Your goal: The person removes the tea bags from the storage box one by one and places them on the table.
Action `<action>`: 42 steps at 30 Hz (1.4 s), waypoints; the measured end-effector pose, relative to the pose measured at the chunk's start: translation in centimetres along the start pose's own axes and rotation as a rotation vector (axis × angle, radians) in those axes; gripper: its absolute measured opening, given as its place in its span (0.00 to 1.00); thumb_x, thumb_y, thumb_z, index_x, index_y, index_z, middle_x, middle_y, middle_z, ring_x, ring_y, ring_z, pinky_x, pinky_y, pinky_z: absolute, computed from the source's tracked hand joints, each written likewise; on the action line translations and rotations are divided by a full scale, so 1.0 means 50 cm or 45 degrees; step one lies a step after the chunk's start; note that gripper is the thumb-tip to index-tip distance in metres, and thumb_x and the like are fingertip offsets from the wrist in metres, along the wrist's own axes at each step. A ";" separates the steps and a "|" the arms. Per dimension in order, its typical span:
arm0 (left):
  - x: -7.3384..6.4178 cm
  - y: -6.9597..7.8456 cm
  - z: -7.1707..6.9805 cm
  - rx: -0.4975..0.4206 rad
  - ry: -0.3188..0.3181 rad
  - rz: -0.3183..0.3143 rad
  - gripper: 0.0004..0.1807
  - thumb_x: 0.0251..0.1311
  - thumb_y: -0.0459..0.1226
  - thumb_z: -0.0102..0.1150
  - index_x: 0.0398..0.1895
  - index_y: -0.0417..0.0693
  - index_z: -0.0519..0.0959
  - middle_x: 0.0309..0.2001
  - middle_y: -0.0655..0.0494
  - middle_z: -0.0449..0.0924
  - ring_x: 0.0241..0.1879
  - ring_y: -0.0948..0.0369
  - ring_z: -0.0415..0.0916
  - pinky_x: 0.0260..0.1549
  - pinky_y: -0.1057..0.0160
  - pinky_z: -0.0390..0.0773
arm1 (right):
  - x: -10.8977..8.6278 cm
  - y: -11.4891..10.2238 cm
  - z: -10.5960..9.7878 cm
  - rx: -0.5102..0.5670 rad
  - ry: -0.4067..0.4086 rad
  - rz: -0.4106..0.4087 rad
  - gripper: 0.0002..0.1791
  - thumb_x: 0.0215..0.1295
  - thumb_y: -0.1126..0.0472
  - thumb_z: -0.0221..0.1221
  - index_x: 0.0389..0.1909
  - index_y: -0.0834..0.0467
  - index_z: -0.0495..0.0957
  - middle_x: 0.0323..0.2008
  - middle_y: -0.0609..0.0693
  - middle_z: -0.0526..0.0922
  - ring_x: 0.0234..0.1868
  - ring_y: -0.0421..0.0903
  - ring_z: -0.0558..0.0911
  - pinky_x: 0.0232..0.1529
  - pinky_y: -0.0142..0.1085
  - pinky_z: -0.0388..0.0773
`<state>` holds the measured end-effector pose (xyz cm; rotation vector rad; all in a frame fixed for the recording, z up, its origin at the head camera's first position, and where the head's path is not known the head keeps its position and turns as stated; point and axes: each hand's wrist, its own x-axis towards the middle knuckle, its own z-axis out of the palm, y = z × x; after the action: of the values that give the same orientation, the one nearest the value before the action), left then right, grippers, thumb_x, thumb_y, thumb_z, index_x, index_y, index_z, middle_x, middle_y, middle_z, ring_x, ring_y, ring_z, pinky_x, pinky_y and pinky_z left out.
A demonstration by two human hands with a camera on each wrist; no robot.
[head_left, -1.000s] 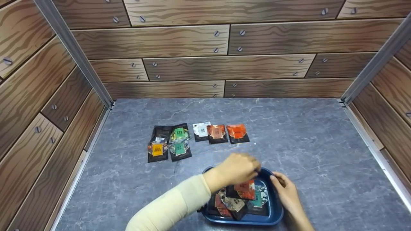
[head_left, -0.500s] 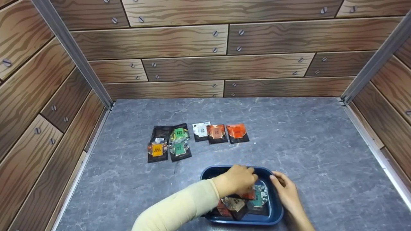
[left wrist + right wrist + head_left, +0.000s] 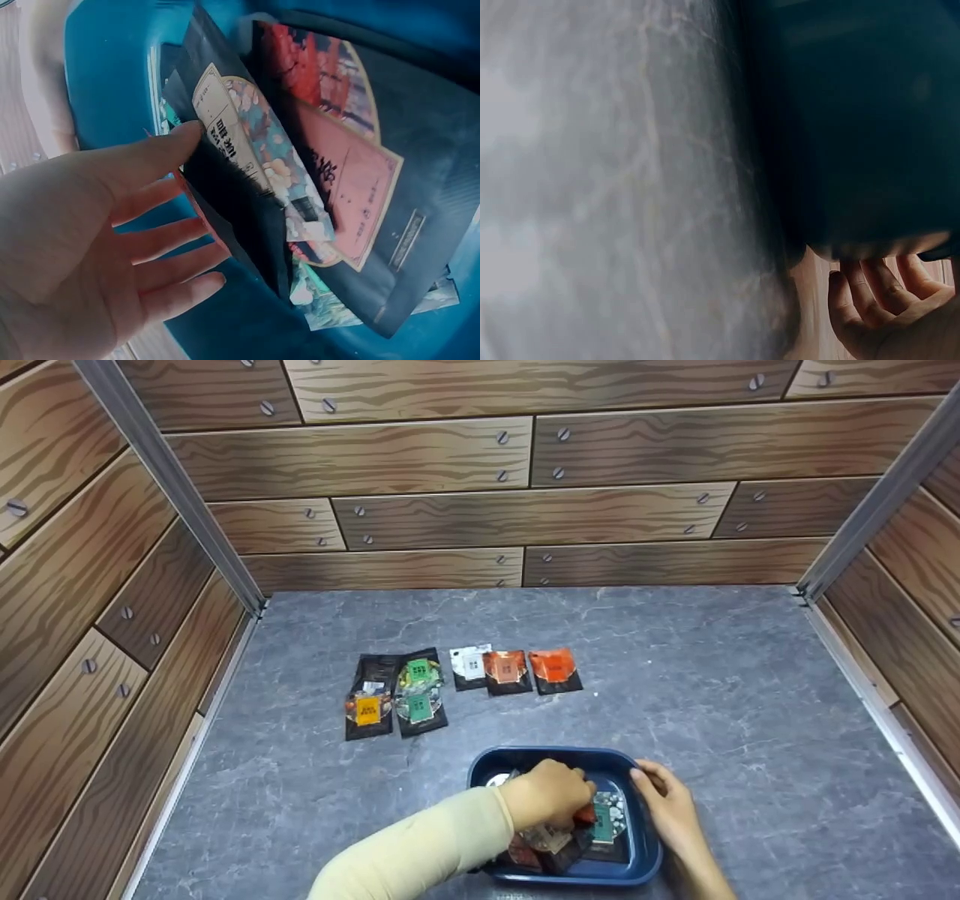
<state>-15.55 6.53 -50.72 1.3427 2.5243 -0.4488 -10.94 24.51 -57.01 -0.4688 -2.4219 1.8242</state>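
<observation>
A blue plastic tray [image 3: 577,880] holds several flat black packets with printed labels. My left hand [image 3: 551,793] reaches into it and, in the left wrist view, pinches a dark packet with a red edge [image 3: 259,236] between thumb and fingers, raised on its side. Next to that are a packet with a beige label and flowers [image 3: 266,154] and one with a pink label [image 3: 349,184]. A green-labelled packet [image 3: 604,823] lies at the tray's right. My right hand [image 3: 673,811] grips the tray's right rim, thumb on top.
Behind the tray, flat on the grey marbled tabletop [image 3: 720,697], lie a yellow-labelled packet [image 3: 368,711], a green-labelled one [image 3: 419,708], a white one [image 3: 470,667] and two orange ones, including the rightmost orange packet [image 3: 556,670]. Wood-patterned walls [image 3: 435,457] enclose the sides and back.
My left hand has come down from over the tray's far side into the packets. It now mostly covers the red-labelled packet that showed on top. My right hand stays at the rim.
</observation>
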 end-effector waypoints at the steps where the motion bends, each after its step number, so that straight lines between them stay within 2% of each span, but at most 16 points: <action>1: -0.001 -0.001 -0.001 -0.016 -0.001 0.004 0.21 0.55 0.54 0.69 0.51 0.61 0.80 0.44 0.63 0.81 0.41 0.65 0.79 0.39 0.65 0.79 | 0.000 0.000 0.000 0.008 -0.001 -0.001 0.19 0.73 0.63 0.56 0.57 0.72 0.74 0.51 0.65 0.81 0.40 0.30 0.79 0.45 0.23 0.75; 5: -0.003 -0.006 -0.007 -0.066 0.004 0.015 0.15 0.58 0.54 0.65 0.45 0.62 0.82 0.40 0.64 0.83 0.37 0.63 0.81 0.37 0.64 0.80 | -0.001 0.002 0.002 0.034 0.000 -0.014 0.19 0.72 0.64 0.56 0.57 0.73 0.74 0.50 0.64 0.82 0.40 0.31 0.79 0.44 0.23 0.75; 10: -0.005 -0.010 -0.020 -0.090 0.030 -0.015 0.06 0.63 0.47 0.60 0.38 0.60 0.83 0.37 0.63 0.84 0.36 0.61 0.81 0.36 0.62 0.80 | 0.000 0.002 0.002 0.038 0.006 -0.027 0.18 0.72 0.65 0.56 0.56 0.73 0.74 0.49 0.64 0.82 0.39 0.31 0.79 0.44 0.24 0.75; 16: -0.013 -0.021 -0.044 -0.102 0.076 -0.013 0.04 0.62 0.40 0.63 0.37 0.58 0.85 0.38 0.61 0.85 0.38 0.61 0.82 0.37 0.62 0.81 | 0.000 0.001 0.001 0.035 0.001 -0.004 0.19 0.72 0.63 0.56 0.57 0.73 0.74 0.50 0.65 0.82 0.40 0.31 0.79 0.44 0.24 0.76; 20: -0.025 -0.034 -0.063 -0.157 0.079 -0.003 0.05 0.65 0.38 0.60 0.38 0.56 0.84 0.39 0.59 0.85 0.39 0.60 0.82 0.38 0.62 0.82 | 0.000 0.001 0.002 0.005 -0.003 0.004 0.19 0.73 0.63 0.56 0.57 0.72 0.74 0.51 0.65 0.81 0.40 0.30 0.79 0.45 0.24 0.76; 23: -0.035 -0.047 -0.081 -0.195 0.114 0.000 0.05 0.65 0.36 0.60 0.38 0.57 0.83 0.37 0.58 0.84 0.37 0.59 0.82 0.37 0.61 0.81 | 0.000 0.001 0.002 -0.013 0.002 0.000 0.19 0.73 0.63 0.56 0.57 0.72 0.74 0.51 0.65 0.81 0.40 0.29 0.79 0.45 0.24 0.75; 28: -0.048 -0.095 -0.112 -0.294 0.220 0.010 0.07 0.62 0.33 0.61 0.39 0.55 0.84 0.34 0.58 0.84 0.34 0.59 0.81 0.36 0.63 0.80 | 0.000 -0.001 0.001 -0.019 0.018 -0.018 0.19 0.72 0.63 0.56 0.56 0.72 0.74 0.51 0.65 0.81 0.40 0.29 0.79 0.44 0.23 0.75; 33: -0.062 -0.161 -0.124 -0.412 0.353 -0.013 0.17 0.60 0.30 0.61 0.50 0.56 0.83 0.41 0.58 0.86 0.38 0.59 0.82 0.39 0.62 0.81 | 0.001 -0.001 0.001 -0.024 0.016 -0.004 0.19 0.72 0.63 0.56 0.57 0.71 0.74 0.52 0.65 0.81 0.40 0.30 0.78 0.44 0.23 0.74; 37: -0.067 -0.206 -0.116 -0.479 0.416 -0.077 0.21 0.60 0.29 0.62 0.55 0.57 0.82 0.47 0.57 0.85 0.43 0.57 0.83 0.43 0.59 0.81 | 0.002 -0.001 0.000 -0.012 0.008 0.001 0.19 0.73 0.63 0.56 0.57 0.72 0.74 0.52 0.65 0.81 0.40 0.30 0.78 0.44 0.24 0.74; 42: -0.061 -0.254 -0.078 -0.549 0.500 -0.134 0.21 0.60 0.26 0.57 0.52 0.56 0.84 0.45 0.55 0.86 0.43 0.55 0.83 0.45 0.56 0.81 | 0.001 -0.001 0.000 -0.013 0.014 -0.011 0.18 0.72 0.63 0.56 0.56 0.72 0.75 0.51 0.65 0.82 0.40 0.31 0.79 0.44 0.24 0.75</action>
<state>-24.77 -1.00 -44.09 1.2227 2.7822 0.3656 -11.00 24.50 -56.98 -0.4668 -2.4231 1.8018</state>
